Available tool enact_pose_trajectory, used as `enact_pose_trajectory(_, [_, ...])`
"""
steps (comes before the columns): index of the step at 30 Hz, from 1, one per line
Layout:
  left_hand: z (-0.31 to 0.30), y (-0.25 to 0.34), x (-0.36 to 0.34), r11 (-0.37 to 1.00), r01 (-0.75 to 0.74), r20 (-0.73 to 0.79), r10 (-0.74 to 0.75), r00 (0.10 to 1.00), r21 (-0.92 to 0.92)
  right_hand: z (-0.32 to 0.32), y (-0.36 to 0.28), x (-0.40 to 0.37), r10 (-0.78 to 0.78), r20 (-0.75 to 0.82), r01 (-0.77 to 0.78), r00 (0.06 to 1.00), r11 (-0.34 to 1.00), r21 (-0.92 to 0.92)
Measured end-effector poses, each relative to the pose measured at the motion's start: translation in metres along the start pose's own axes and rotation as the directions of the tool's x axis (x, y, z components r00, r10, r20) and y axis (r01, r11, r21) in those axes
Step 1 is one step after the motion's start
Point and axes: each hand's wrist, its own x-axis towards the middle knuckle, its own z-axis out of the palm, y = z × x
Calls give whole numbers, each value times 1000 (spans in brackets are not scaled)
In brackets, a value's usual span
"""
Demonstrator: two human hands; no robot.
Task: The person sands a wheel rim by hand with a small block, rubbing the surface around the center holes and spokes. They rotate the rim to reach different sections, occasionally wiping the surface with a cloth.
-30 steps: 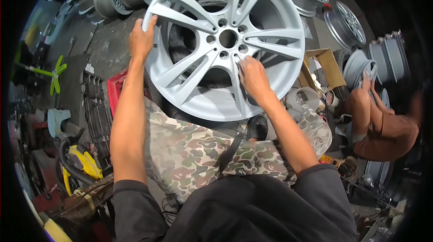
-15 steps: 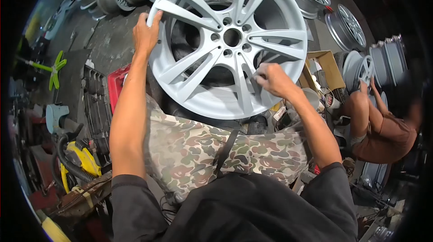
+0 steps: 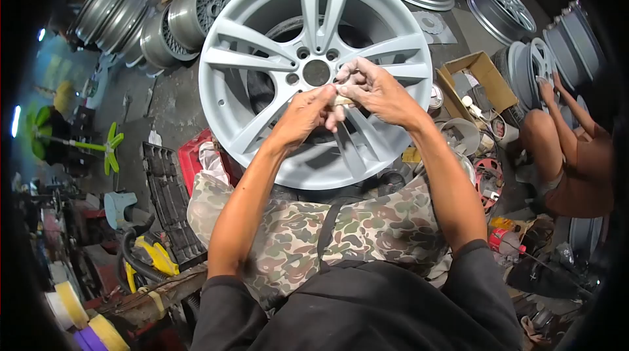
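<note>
My left hand and right hand meet just below the hub of the grey wheel. The fingers of both are pinched on a small tan strip, whose long axis runs left to right between them. The wheel leans against my camouflage knees, its face towards me.
</note>
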Motion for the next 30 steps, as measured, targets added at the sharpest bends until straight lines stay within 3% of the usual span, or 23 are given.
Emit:
enact_pose_trajectory(1, [1, -2, 3, 1000, 12, 11, -12, 1000, 14, -2, 3, 0, -7, 14, 7, 1000, 1000, 6])
enact_pose_trajectory(2, [0, -5, 5, 992, -57, -56, 64, 996, 112, -6, 5, -2, -116, -71, 95, 991, 964, -249])
enact_pose_trajectory(3, [-1, -8, 7, 970, -123, -118, 150, 982, 212, -10, 2, -5, -119, -79, 97, 990, 966, -240])
enact_pose_trajectory(4, [-1, -13, 9, 968, -117, -117, 145, 983, 222, -14, -4, -9, -214, -147, 134, 966, 896, -424])
enact_pose_trajectory(5, [0, -18, 10, 833, -157, -180, 292, 939, 531, -17, -8, -13, -315, -194, 144, 929, 792, -594])
enact_pose_trajectory(7, [0, -36, 10, 314, -76, -132, 590, 796, 946, -26, -12, -20, -327, -230, 111, 917, 760, -640])
enact_pose_trajectory(8, [2, -56, 10, 94, -75, -14, 706, 708, 993, -29, -16, -23, -318, -234, 99, 919, 760, -643])
enact_pose_trajectory(9, [5, -71, 6, -72, -12, 60, 702, 709, 997, -31, -19, -27, -307, -237, 87, 922, 759, -646])
enact_pose_trajectory(11, [22, -107, -2, -72, 73, -3, 688, 726, 995, -31, -22, -33, -306, -251, 98, 918, 790, -605])
enact_pose_trajectory(14, [42, -126, -13, -7, 63, -40, 700, 713, 998, -32, -23, -45, -322, -171, 139, 931, 748, -649])
enact_pose_trajectory(20, [22, -105, 28, 36, 123, -110, 741, 663, 992, -27, -23, -53, -299, -128, 126, 946, 701, -702])
enact_pose_trajectory(23, [38, -123, 6, 53, 208, -181, 725, 665, 977, -35, -21, -56, -331, -140, 136, 933, 685, -716])
enact_pose_trajectory(27, [35, -127, 0, -56, 217, -107, 735, 669, 975, -35, -23, -66, -276, -149, 91, 949, 697, -711])
enact_pose_trajectory(30, [24, -108, 27, 3, 235, -156, 758, 634, 972, -32, -23, -69, -293, -146, 111, 945, 706, -699])
